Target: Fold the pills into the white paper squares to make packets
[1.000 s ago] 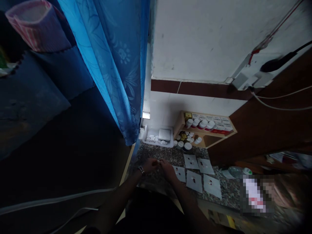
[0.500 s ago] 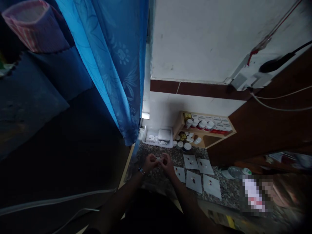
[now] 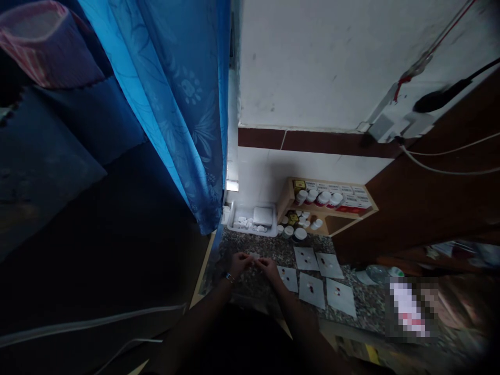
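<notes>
Left hand [image 3: 239, 264], right hand [image 3: 269, 269] both pinching small white object [image 3: 254, 256], above granite surface [image 3: 281, 252], paper squares [image 3: 311, 290] just right

You've got two hands: left hand [image 3: 239, 264], right hand [image 3: 269, 268]. One small white piece [image 3: 254, 256] between them, one wristband [image 3: 229, 278]. On the counter [image 3: 234, 245]: five paper squares [image 3: 311, 290], one tray [image 3: 231, 221]. One wooden shelf [image 3: 287, 200], four white-capped bottles [image 3: 311, 197] on top. Lower jars too small to count.
</notes>
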Motion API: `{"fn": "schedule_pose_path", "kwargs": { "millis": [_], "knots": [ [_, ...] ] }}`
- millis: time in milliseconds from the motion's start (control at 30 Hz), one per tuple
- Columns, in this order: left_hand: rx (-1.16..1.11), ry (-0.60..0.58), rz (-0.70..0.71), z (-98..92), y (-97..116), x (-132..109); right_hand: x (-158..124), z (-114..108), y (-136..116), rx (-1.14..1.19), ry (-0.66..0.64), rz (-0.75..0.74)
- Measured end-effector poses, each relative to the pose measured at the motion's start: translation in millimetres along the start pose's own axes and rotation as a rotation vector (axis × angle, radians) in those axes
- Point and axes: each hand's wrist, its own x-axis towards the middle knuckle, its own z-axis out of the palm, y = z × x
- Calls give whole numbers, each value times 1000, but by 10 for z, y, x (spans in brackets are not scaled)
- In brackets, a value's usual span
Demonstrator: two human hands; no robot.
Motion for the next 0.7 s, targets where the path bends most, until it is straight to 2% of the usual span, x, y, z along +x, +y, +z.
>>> {"fn": "schedule_pose_path", "kwargs": {
  "millis": [100,333,467,600,700],
  "knots": [
    [-67,63,3,48,-98,-22,10,8,64,-58,-21,6],
    [-53,86,17,30,-170,13,81,20,228,-98,-47,45],
    [-63,112,-15,35,-167,-9,84,32,276,-33,11,49],
    [-49,116,-61,36,-184,-26,72,60,292,-79,89,-10],
    [-47,163,-69,24,-194,22,61,140,282,-74,96,-17]
  ]
}}
